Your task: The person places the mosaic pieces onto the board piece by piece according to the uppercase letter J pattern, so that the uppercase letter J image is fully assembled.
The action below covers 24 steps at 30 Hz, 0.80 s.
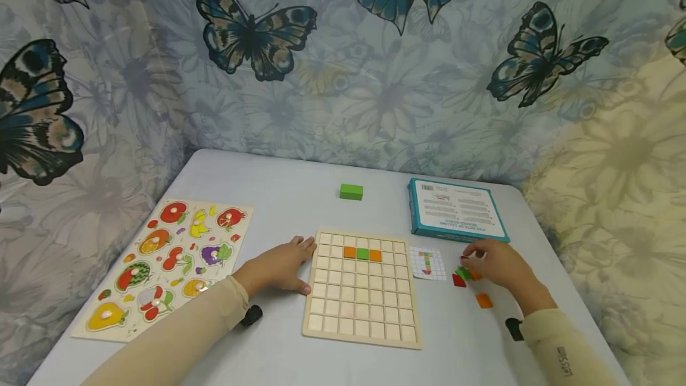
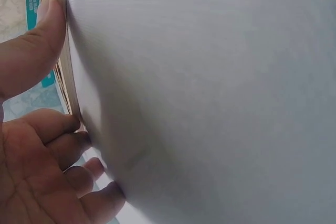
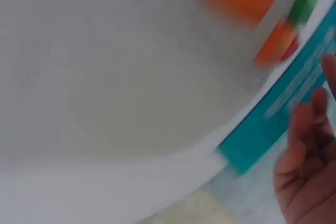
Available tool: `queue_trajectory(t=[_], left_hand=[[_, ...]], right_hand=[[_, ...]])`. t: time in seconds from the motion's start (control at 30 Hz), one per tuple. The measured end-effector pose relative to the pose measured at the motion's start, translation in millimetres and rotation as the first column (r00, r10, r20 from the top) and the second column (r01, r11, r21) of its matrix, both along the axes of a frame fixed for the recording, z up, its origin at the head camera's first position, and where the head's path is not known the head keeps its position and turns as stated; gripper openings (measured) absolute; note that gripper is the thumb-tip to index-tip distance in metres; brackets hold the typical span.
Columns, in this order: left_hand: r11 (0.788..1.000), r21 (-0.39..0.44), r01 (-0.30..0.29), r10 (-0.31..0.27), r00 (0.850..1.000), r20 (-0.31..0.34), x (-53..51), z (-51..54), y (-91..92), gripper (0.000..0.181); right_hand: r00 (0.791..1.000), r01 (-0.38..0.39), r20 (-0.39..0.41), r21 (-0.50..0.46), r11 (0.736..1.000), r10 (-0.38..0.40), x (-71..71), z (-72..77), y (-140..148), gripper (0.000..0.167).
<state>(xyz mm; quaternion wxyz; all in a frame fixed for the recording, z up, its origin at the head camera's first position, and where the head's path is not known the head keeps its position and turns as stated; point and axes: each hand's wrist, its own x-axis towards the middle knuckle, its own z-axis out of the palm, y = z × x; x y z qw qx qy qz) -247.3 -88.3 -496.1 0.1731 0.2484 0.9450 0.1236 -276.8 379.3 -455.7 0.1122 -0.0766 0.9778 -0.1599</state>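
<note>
A wooden grid board [image 1: 360,343] lies on the table with a row of orange, green and orange squares [image 1: 362,254] near its far edge. My left hand [image 1: 281,264] rests at the board's left edge, fingers spread; in the left wrist view its thumb [image 2: 39,40] touches the rim. On the right, my right hand [image 1: 495,261] hovers over a small cluster of red, green and orange pieces [image 1: 462,274]. Its fingers [image 3: 302,129] are loosely bent, and no piece shows between them. A loose orange square [image 1: 485,301] lies nearer me. A pattern card [image 1: 429,264] lies beside the board.
A teal box [image 1: 458,210] lies at the back right, beyond the card. A green block [image 1: 351,192] stands behind the board. At the left is a fruit puzzle board [image 1: 171,261]. A butterfly-patterned wall covering [image 1: 386,100] rises behind the table.
</note>
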Motion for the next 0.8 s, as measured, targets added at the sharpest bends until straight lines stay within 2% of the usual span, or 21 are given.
queue_trajectory(t=[0.13,0.27,0.8], left_hand=[[1.000,0.003,-0.007,0.007,1.000,0.005,2.4,2.8,0.0,0.101],[1.000,0.015,-0.002,0.002,1.000,0.003,3.8,5.4,0.3,0.100],[1.000,0.017,-0.002,0.002,1.000,-0.014,3.3,0.2,-0.4,0.101]], right_hand=[[0.995,0.058,0.086,-0.011,0.998,-0.057,4.5,-2.5,27.0,0.035],[0.984,0.098,0.154,-0.030,0.995,-0.092,6.5,-7.4,36.9,0.037],[0.985,0.114,0.128,0.006,0.993,-0.114,13.5,-13.8,40.3,0.036]])
